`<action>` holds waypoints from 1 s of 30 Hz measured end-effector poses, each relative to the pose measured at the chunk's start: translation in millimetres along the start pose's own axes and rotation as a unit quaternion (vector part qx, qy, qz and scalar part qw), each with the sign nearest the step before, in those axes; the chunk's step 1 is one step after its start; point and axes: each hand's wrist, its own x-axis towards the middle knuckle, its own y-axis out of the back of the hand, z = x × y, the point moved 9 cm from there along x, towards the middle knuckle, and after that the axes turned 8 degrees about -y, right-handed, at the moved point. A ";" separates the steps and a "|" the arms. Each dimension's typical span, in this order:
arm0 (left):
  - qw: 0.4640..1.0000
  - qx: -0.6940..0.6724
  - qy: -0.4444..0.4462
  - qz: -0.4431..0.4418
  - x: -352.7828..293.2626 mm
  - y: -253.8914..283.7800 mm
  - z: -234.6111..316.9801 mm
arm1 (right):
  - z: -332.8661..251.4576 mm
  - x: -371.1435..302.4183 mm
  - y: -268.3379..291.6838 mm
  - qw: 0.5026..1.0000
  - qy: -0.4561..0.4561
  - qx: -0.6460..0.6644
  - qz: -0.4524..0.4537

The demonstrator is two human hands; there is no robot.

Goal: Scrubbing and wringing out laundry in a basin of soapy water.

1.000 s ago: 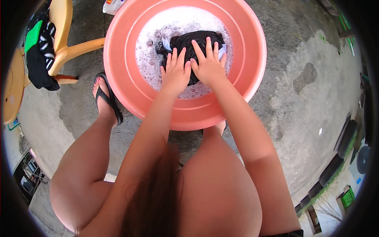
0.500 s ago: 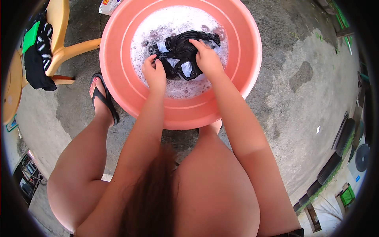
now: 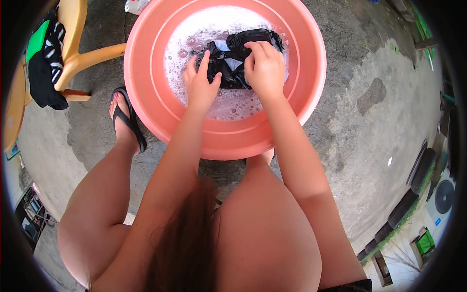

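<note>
A wet black garment (image 3: pixel 253 40) with pale patches lies bunched in sudsy water (image 3: pixel 194 29) inside a round salmon-pink basin (image 3: pixel 146 92). Over the garment's right part, my right hand (image 3: pixel 266 70) is closed, its curled fingers and thumb pinching a fold of the cloth. My left hand (image 3: pixel 201 85) is at the garment's left edge with fingers and thumb spread apart. Nothing is gripped in it, though whether its fingertips touch the cloth is hard to tell.
A yellow plastic chair (image 3: pixel 73 53) stands to the left, with black, striped and green cloths (image 3: pixel 46 63) draped on it. A white package (image 3: pixel 136 6) sits behind the basin. My sandalled left foot (image 3: pixel 124 114) rests on the concrete floor (image 3: pixel 360 146) beside the basin.
The garment has shifted right and is bunched differently. My right hand has gone from lying on it with fingers stretched to a curled grip. My left hand has moved right and spread its fingers.
</note>
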 end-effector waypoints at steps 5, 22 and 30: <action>0.995 0.039 -0.093 -0.024 11.4 -1.2 10.6 | 15.3 -40.8 -38.6 0.951 -0.138 -0.182 -0.206; 0.950 0.161 0.107 -0.246 1.3 -39.8 -22.8 | 45.3 -32.0 -48.0 0.970 -0.160 -0.041 -0.177; 0.834 -0.297 0.458 -0.080 -25.6 -19.3 -88.6 | 86.0 -20.7 -6.0 0.924 -0.334 0.181 0.055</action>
